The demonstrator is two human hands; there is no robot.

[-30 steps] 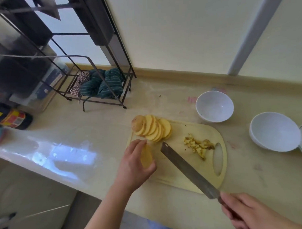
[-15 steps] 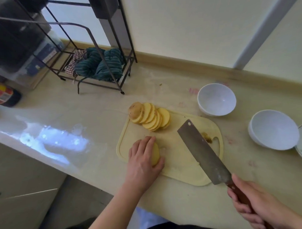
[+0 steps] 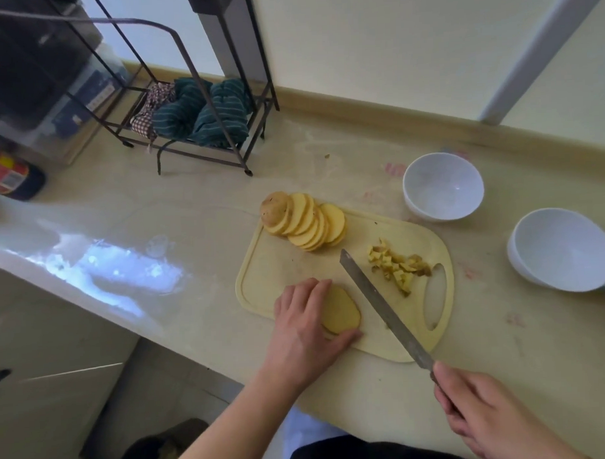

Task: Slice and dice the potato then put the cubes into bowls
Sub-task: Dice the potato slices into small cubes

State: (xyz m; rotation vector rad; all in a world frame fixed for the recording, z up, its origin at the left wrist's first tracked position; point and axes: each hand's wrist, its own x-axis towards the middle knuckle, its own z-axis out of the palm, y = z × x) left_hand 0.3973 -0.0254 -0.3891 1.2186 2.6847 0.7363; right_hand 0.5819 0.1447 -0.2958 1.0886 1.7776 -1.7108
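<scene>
1. Left hand (image 3: pixel 306 320): lies flat on the near left part of the cutting board (image 3: pixel 278 261), fingers straight and pressing down on a single potato slice (image 3: pixel 340 310); the thumb lies along the slice's near edge.
2. Right hand (image 3: pixel 486 418): curled round the handle of the knife (image 3: pixel 382 307), at the near right, off the board.
3. Knife: blade runs diagonally from the near right to the far left, tip towards the board's middle. It sits just right of the held slice; whether it touches the board cannot be told.
4. Potato slice: lies flat, long axis running near-right to far-left, roughly parallel to the blade. Its uncovered right half faces the knife.
5. Key relation: the slice is left of the blade and close by, so the coming cut likely calls for a short shift left onto the exposed half, clear of the fingers.
6. Remaining slices (image 3: pixel 304 220): fanned in a leaning row at the board's far left.
7. Cubes (image 3: pixel 396 265): small pile on the board's right, near the handle slot.
8. Bowls: small bowl (image 3: pixel 443 186) far right, large bowl (image 3: pixel 562 249) right; both without potato.
</scene>
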